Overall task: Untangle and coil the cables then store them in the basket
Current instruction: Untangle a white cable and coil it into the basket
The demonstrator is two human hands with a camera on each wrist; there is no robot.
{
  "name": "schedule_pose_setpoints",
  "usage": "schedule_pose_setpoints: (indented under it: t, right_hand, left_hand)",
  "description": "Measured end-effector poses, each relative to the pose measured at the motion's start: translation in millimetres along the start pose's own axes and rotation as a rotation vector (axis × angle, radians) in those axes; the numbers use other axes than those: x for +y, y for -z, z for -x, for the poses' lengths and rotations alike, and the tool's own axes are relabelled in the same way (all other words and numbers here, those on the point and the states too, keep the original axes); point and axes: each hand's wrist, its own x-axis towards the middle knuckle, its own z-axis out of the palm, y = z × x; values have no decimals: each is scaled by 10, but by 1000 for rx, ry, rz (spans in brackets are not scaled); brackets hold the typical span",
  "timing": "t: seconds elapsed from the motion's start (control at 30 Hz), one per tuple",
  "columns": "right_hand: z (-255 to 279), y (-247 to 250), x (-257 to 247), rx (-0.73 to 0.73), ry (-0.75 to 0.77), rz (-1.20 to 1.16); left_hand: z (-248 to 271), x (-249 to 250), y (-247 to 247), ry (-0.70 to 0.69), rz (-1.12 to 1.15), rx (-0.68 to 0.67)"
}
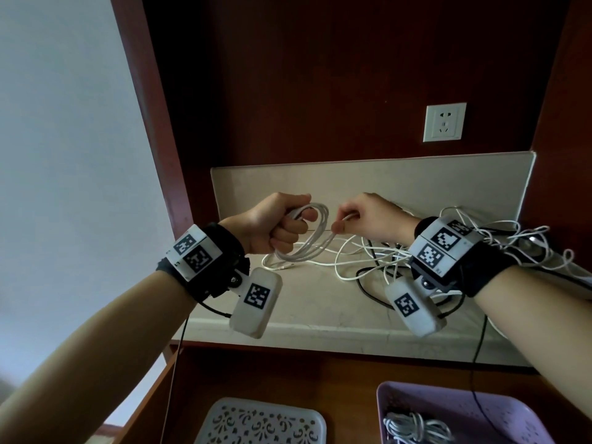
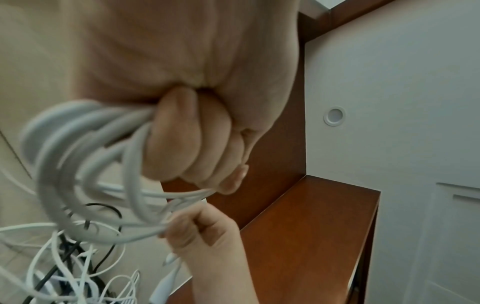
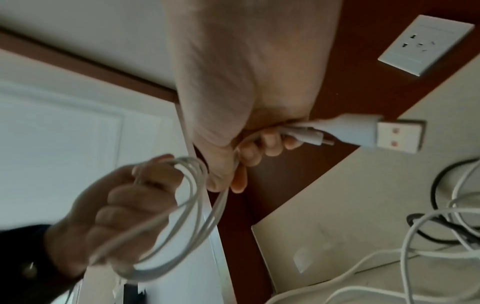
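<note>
the left hand (image 1: 275, 224) is curling its fingers (image 2: 182, 139) tight around a white coiled cable (image 1: 307, 238), gripping the loops in a fist above the bench (image 1: 304, 299). the right hand (image 1: 368, 216) is pinching the same cable's free end between thumb and fingers (image 3: 270, 144), with a white usb plug (image 3: 376, 133) poking out past them. the two hands are sitting close together, with only a narrow gap between. the coil is hanging clear of the bench top, its lowest loops near the surface. to the right, a tangled pile of cables (image 1: 400, 261), white and black, is spreading toward the bench's right edge, partly hiding behind the right wrist. a dark wooden side panel (image 1: 153, 123) is closing in the left side, and the raised back edge is sitting just behind the hands. below the bench's front edge, a purple basket (image 1: 400, 398) is holding a coiled cable (image 1: 416, 427), its lower part cut off. beside it, a white patterned basket (image 1: 262, 424) is also cut off.
</note>
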Motion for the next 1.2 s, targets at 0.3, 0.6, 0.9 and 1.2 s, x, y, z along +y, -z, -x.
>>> schedule_pose_setpoints:
  t: [0.3, 0.6, 0.9, 1.2]
  right_hand:
    - [135, -134, -166, -176, 38, -427]
    - [140, -131, -278, -41, -20, -441]
    - [55, -291, -330, 14, 6, -249]
    - [112, -262, -360, 50, -8, -401]
  left_hand:
    - [44, 11, -26, -150, 49, -111]
    - [-53, -56, -5, -205, 14, 115]
    - [36, -115, -5, -163, -73, -209]
    - [68, -128, 77, -196, 24, -248]
